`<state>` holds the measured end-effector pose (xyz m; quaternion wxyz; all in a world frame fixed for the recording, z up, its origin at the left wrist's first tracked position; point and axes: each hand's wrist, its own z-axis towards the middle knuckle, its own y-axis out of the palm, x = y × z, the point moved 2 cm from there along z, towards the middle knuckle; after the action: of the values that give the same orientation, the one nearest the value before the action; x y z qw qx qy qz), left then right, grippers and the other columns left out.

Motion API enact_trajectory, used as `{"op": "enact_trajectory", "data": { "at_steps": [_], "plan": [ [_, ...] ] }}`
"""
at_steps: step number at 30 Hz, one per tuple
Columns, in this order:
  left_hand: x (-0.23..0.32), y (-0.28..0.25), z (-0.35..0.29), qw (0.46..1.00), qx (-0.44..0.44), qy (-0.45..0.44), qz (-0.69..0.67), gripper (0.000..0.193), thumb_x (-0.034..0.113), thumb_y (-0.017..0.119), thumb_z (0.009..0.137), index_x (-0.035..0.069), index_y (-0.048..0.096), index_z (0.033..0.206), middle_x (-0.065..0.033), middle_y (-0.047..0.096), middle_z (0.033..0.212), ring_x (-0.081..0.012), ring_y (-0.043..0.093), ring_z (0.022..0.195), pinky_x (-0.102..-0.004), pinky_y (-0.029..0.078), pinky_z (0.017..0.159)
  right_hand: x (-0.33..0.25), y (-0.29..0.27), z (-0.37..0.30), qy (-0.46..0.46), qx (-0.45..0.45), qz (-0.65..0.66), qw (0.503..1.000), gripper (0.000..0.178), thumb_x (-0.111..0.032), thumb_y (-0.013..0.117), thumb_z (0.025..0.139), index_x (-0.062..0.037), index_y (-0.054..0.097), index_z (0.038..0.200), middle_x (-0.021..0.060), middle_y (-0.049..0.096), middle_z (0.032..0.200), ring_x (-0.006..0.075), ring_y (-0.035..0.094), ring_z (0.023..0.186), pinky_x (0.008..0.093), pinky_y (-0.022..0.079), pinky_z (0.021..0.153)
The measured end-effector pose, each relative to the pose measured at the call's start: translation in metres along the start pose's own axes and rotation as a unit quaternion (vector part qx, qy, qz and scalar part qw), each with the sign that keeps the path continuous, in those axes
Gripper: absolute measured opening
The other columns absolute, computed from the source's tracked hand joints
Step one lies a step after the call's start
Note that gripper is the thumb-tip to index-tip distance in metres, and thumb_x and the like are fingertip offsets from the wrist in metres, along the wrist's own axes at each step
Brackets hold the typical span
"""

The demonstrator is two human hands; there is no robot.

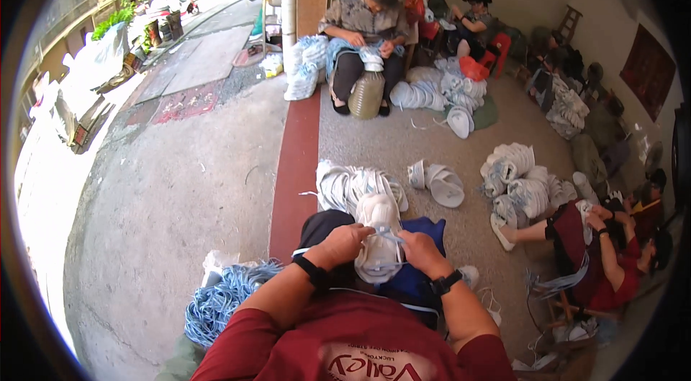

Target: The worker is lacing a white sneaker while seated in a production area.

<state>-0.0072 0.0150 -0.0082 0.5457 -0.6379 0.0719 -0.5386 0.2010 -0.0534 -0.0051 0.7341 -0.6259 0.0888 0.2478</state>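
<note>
A white shoe (377, 267) rests on my lap between my two hands, its toe toward me or away, I cannot tell which. A light blue shoelace (387, 233) runs across its upper. My left hand (347, 243) is closed at the shoe's left side, its fingers pinching the lace. On the opposite side my right hand (423, 250) pinches the lace too, with the fingers together. Dark blue cloth (425, 228) lies under the shoe on my lap. Both wrists wear black bands.
A heap of light blue laces (230, 302) lies at my left. Just ahead are a bundle of white shoes (353, 183) and some loose ones (440, 184). Co-workers sit ahead and at the right, beside more shoe piles (518, 179). A street opens at the left.
</note>
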Motion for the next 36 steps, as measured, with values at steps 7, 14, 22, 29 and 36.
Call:
{"op": "enact_trajectory", "data": {
  "at_steps": [7,14,22,29,36],
  "plan": [
    [-0.067,-0.054,-0.068,0.996,0.069,-0.013,-0.059,0.01,0.015,0.062,0.078,0.009,0.067,0.084,-0.0092,0.065,0.079,-0.0285,0.063,0.074,-0.0341,0.051,0.067,0.034,-0.049,-0.074,0.078,0.056,-0.004,0.995,0.012,-0.019,0.062,0.078,-0.0077,0.064,0.074,0.014,0.06,0.064,0.0337,0.059,0.059,0.0408,0.046,0.054],
    [-0.166,-0.109,-0.252,0.912,0.136,-0.347,-0.173,0.007,0.005,0.065,0.078,0.003,0.069,0.083,-0.0052,0.068,0.075,-0.0123,0.062,0.067,-0.0268,0.05,0.062,0.117,-0.086,-0.196,0.288,0.137,0.112,0.941,0.016,-0.011,0.059,0.073,0.0043,0.061,0.067,0.01,0.052,0.051,0.0132,0.052,0.051,0.0298,0.04,0.051],
    [-0.162,-0.157,-0.417,0.771,0.147,-0.602,-0.146,0.005,0.008,0.07,0.074,0.004,0.07,0.077,-0.0033,0.064,0.064,-0.0079,0.049,0.05,-0.0248,0.037,0.045,0.218,-0.123,-0.4,0.416,0.133,0.0,0.899,0.016,-0.017,0.056,0.073,-0.005,0.066,0.074,0.0111,0.063,0.074,0.023,0.059,0.071,0.0356,0.044,0.067],
    [-0.151,-0.186,-0.487,0.713,0.186,-0.668,-0.1,0.006,0.008,0.07,0.071,0.003,0.07,0.076,-0.0042,0.064,0.063,-0.0095,0.052,0.049,-0.0253,0.04,0.046,0.241,-0.141,-0.343,0.363,0.132,-0.156,0.909,0.015,-0.016,0.055,0.076,-0.0076,0.067,0.08,0.0083,0.065,0.082,0.0224,0.059,0.078,0.035,0.045,0.073],
    [-0.173,-0.193,-0.528,0.655,0.193,-0.728,0.058,0.018,0.017,0.079,0.062,0.003,0.068,0.065,-0.0085,0.065,0.062,-0.0156,0.062,0.055,-0.0285,0.051,0.053,0.29,-0.12,-0.354,0.237,0.154,-0.366,0.887,0.019,-0.021,0.058,0.075,-0.0039,0.066,0.076,0.011,0.064,0.072,0.0234,0.059,0.067,0.0359,0.044,0.062]
  ]
}}
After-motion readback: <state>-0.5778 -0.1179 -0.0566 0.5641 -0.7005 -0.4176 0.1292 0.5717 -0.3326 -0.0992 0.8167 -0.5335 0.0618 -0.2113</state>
